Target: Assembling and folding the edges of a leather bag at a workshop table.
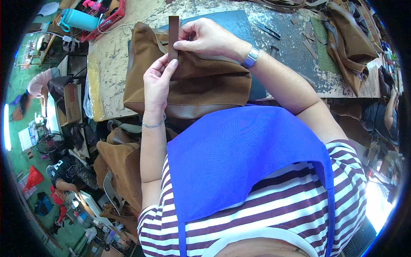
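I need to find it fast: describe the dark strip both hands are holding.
Start at the worn worktable and find the tan bag lying on its near edge. Above the bag's top edge, the left hand and right hand pinch a short, upright leather strip, darker brown than the bag.

Person in a blue apron over a striped shirt

The short-sleeved shirt has maroon and white stripes; the left wrist wears a thin chain bracelet [154, 124], the right what looks like a silver watch [251, 57].
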`<state>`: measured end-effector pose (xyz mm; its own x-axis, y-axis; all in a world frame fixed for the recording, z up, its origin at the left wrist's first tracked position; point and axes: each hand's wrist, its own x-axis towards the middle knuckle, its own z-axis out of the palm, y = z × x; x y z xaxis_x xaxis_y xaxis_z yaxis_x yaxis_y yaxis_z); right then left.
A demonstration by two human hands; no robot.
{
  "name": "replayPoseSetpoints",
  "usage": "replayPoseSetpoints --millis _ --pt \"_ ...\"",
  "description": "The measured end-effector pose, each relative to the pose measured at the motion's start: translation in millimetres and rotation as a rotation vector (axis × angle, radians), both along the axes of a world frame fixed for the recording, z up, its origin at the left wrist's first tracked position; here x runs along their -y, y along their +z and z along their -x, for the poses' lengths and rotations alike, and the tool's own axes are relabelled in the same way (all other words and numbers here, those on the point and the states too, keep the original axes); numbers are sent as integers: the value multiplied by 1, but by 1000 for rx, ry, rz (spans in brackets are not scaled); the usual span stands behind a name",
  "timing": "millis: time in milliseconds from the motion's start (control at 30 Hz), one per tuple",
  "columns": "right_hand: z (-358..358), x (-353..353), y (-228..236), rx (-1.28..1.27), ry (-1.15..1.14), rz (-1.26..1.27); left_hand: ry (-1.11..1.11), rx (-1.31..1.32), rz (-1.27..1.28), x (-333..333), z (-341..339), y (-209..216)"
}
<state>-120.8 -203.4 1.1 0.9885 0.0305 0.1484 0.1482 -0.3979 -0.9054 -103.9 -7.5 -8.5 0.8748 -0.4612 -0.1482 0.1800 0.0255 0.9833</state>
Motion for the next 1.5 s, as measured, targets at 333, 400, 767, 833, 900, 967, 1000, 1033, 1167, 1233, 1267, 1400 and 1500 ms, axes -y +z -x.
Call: replayPoseSetpoints --millis 333,400,767,833,900,967,1000,1033,1167,1233,1267,1400,1500 --pt "0 0 -5 9 12 -8 -28 8 -86 -2 -6 5" --pt "0 1 -4 27 -5 -31 -8 -3 -83 3 -6 7" --pt "-25 14 35 -55 37 185 39 36 -122 2 -8 3" --pt "-26 9 24 131 86 149 36 -5 -90 2 -8 3" --pt "-26 10 18 143 60 206 28 -11 -87 1 -8 4" --pt "-25 10 14 154 41 263 26 -19 -83 -2 -8 4" --pt "-23 11 13 158 42 246 10 -2 -75 -1 -8 3" --pt "-22 12 11 163 42 230 -6 15 -67 -1 -9 3" --pt "-22 10 5 104 27 223 -45 -9 -79 0 -13 7" --pt "-24 9 -2 138 39 155 -87 -21 -122 0 -18 10" --pt "-24 9 -6 137 36 154 -89 -21 -124 2 -19 12" --pt "-23 7 -8 141 22 138 -91 8 -167 7 -21 13" --pt "-18 9 -4 87 37 99 -100 63 -186 5 -22 10"
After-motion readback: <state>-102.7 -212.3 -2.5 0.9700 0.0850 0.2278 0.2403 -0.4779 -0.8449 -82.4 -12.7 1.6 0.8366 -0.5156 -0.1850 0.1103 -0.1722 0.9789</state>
